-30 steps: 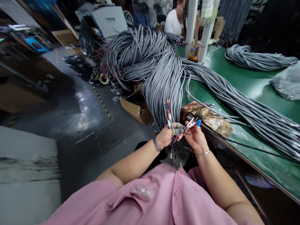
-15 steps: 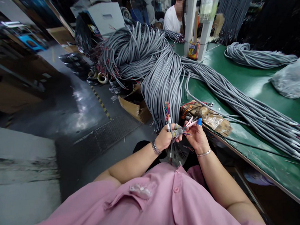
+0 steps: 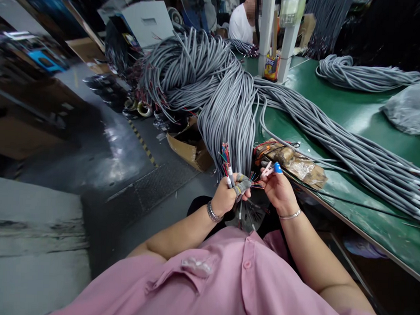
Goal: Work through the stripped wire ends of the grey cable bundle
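My left hand (image 3: pixel 226 195), with grey covers on some fingers, is closed around grey cable ends (image 3: pixel 231 178). Coloured wires (image 3: pixel 225 152) stick up above it, and a fan of thin bare-ended wires (image 3: pixel 256 182) points out of its right side toward the other hand. My right hand (image 3: pixel 280 192) pinches a small pink clip (image 3: pixel 266 170), its thumb wearing a blue cap (image 3: pixel 277 168). The clip sits just above the fanned wires; whether it touches them I cannot tell. More stripped cable ends (image 3: pixel 251 212) hang below, over my lap.
A thick bundle of grey cables (image 3: pixel 229 112) drapes over the table edge ahead. Further cables (image 3: pixel 329 130) run along the green table (image 3: pixel 363 113). A taped wooden block (image 3: pixel 305 173) lies near its edge. An open carton (image 3: pixel 185 149) stands on the floor. A person (image 3: pixel 242 24) sits beyond.
My hands have drawn slightly apart, the left moving left with the cable ends tilting that way. The thin wires between them now show fanned out, clear of the pink clip's earlier position.
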Demonstrator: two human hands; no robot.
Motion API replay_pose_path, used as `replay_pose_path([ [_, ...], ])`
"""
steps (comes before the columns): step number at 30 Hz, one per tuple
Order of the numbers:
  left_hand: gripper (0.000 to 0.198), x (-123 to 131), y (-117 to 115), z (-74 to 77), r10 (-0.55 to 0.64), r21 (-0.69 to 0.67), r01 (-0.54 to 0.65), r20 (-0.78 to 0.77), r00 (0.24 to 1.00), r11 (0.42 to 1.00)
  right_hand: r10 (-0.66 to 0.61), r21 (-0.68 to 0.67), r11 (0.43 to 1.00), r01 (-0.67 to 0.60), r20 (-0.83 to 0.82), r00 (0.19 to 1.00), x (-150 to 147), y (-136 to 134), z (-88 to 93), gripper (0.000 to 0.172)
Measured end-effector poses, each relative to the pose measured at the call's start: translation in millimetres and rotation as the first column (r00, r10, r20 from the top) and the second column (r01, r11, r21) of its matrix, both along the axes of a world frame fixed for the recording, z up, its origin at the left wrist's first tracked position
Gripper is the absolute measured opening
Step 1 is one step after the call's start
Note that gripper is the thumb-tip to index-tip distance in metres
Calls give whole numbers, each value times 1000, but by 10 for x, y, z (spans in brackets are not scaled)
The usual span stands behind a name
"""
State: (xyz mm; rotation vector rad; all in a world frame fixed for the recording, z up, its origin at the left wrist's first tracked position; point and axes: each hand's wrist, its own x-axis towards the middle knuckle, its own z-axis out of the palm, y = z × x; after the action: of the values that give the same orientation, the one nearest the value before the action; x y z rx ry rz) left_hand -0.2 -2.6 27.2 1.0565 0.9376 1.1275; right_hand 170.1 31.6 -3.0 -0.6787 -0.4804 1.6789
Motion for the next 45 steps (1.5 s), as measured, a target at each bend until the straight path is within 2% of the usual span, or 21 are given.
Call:
replay_pose_path([
  [4, 31, 66, 6, 37, 21, 7, -21, -65, 998, 1000, -43, 34, 999, 42, 35, 998, -16, -14, 19, 32],
  [10, 31, 180, 30, 37, 6, 7, -5, -134, 991, 1000, -59, -2, 998, 59, -62, 996, -60, 1, 20, 28],
  [17, 31, 195, 79, -15, 32, 0, -33, -169, 985, 999, -116, -73, 991, 108, -112, 987, -101, 53, -13, 22],
  [23, 28, 184, 72, -28, 33, -6, -34, -146, 989, 999, -86, -55, 995, 78, -161, 983, -102, 12, 28, 25],
  [26, 29, 177, 46, -14, 32, 7, -31, -133, 991, 999, -63, -46, 997, 57, -145, 987, -77, -22, 51, 30],
  [31, 33, 124, 12, 17, 36, 9, -35, -133, 991, 999, 54, -39, 998, -58, -78, 995, -5, -59, 53, 44],
  [33, 33, 101, 14, 34, 27, 2, -27, -131, 991, 1000, 72, -29, 997, -73, -36, 997, 13, -61, 63, 42],
  [38, 32, 101, 26, 81, 18, -33, -22, -103, 995, 999, 48, 34, 998, -50, 68, 997, 11, -51, 69, 27],
  [42, 33, 150, 38, 87, 29, -55, -34, -78, 997, 998, -20, 49, 999, 17, 58, 998, -10, -32, 6, 35],
  [45, 33, 196, 54, 81, 40, -68, -44, -64, 997, 997, -55, 55, 997, 54, 19, 998, -24, -15, -31, 36],
])
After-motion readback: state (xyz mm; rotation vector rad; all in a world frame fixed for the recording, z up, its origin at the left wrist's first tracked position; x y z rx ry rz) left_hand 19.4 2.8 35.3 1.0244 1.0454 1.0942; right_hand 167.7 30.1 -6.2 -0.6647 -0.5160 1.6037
